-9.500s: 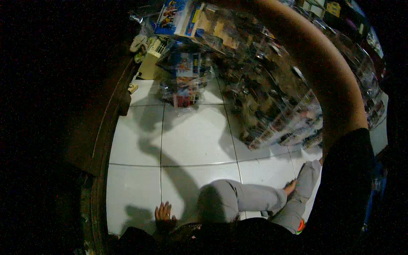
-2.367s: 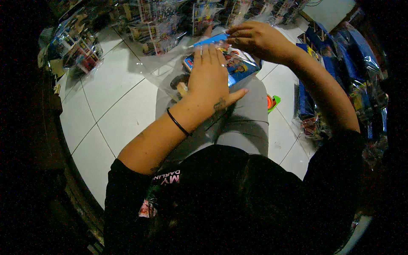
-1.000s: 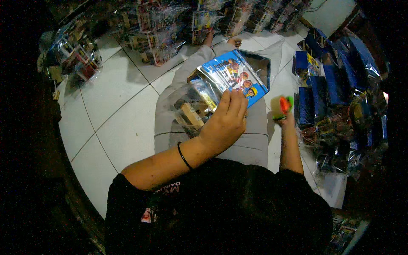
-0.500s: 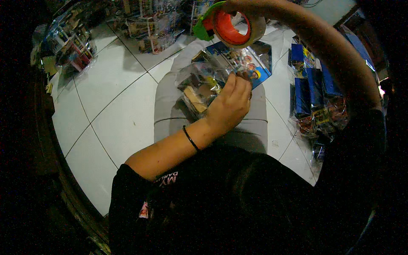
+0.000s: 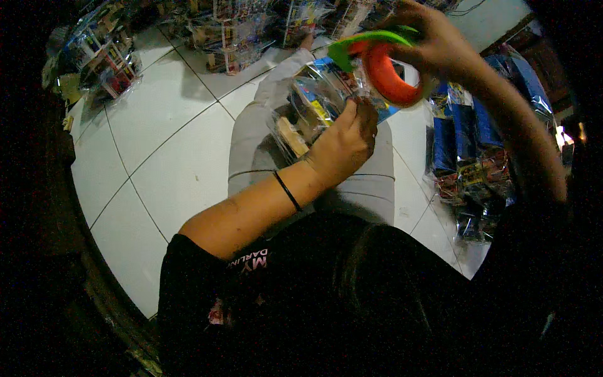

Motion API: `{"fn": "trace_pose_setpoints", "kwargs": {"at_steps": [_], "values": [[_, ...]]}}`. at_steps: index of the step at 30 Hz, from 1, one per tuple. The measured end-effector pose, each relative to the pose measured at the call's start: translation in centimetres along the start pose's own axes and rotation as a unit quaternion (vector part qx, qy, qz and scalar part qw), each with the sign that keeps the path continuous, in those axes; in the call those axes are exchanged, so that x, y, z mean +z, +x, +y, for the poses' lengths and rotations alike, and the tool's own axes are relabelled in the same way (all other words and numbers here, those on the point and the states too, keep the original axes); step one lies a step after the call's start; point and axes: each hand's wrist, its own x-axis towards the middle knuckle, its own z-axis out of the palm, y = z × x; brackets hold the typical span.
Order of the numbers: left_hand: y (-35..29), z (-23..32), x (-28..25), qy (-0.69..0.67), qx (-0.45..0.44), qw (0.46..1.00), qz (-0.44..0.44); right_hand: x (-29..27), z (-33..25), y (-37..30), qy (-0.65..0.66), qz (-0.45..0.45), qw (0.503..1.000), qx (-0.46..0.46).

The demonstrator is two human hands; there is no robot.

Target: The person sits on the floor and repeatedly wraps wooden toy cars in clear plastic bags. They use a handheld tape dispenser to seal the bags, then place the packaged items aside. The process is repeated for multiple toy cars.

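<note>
On my lap lies a package in clear plastic [image 5: 309,108], with pale wood-coloured pieces at its near left and a blue printed card or box face at its far side. My left hand [image 5: 347,137] rests on its right side, fingertips pinched together on the plastic. Above the package's far right, my right hand [image 5: 433,39] grips a green tape dispenser [image 5: 372,38] that carries a roll with an orange-red core [image 5: 384,74]. My left hand and the roll hide part of the package's right side. Whether a strip of tape runs to the package, I cannot tell.
Many plastic-wrapped packages [image 5: 229,38] are piled along the far side, with another group [image 5: 113,66] at the far left. To my right, blue wrapped boxes [image 5: 465,135] lie in rows on the white tiled floor [image 5: 166,141]. My grey-clad legs [image 5: 248,147] are under the package.
My right hand has brought the tape dispenser right and nearer to me, turning it. My left hand has stayed by the package, which has tilted slightly.
</note>
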Motion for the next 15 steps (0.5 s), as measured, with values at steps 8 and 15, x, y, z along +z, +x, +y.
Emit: {"fn": "trace_pose_setpoints", "kwargs": {"at_steps": [8, 15], "values": [[0.3, 0.0, -0.8, 0.030, -0.018, 0.999, -0.005, 3.5, -3.5, -15.6, 0.002, 0.126, 0.987, 0.096], [-0.6, -0.5, -0.2, -0.105, -0.060, 0.991, -0.048, 9.1, -7.2, -22.0, 0.005, 0.151, 0.979, 0.138]]}}
